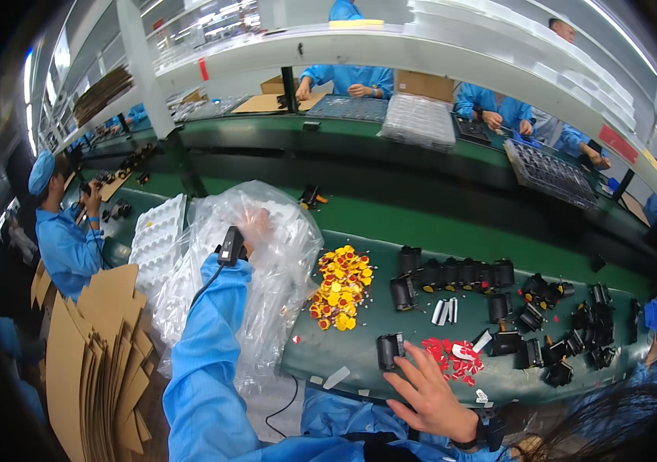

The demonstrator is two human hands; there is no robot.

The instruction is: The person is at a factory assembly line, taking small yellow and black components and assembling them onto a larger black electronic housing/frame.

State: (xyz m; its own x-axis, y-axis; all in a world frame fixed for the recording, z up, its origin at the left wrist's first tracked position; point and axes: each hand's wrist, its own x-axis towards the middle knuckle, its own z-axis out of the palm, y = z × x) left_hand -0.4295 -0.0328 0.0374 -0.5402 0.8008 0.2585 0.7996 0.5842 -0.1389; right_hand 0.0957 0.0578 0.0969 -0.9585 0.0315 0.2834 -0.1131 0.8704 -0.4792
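Observation:
My left hand (254, 225) reaches into or behind a large clear plastic bag (274, 285) on the left. The film blurs its fingers, so I cannot tell whether they hold anything. My right hand (432, 396) is at the bench's near edge, fingers spread and holding nothing. Its fingertips are beside a black box-shaped part (390, 352), perhaps touching it. Just beyond that hand lies a pile of small red pieces (459, 360). A heap of yellow and red plastic pieces (340, 285) sits between the bag and the black parts.
Several black parts (467, 273) stand in rows to the right on the green bench (390, 254). Small silvery strips (444, 311) lie among them. White moulded trays (157, 235) and cardboard sheets (93, 362) are at left. Co-workers in blue (70, 231) sit nearby.

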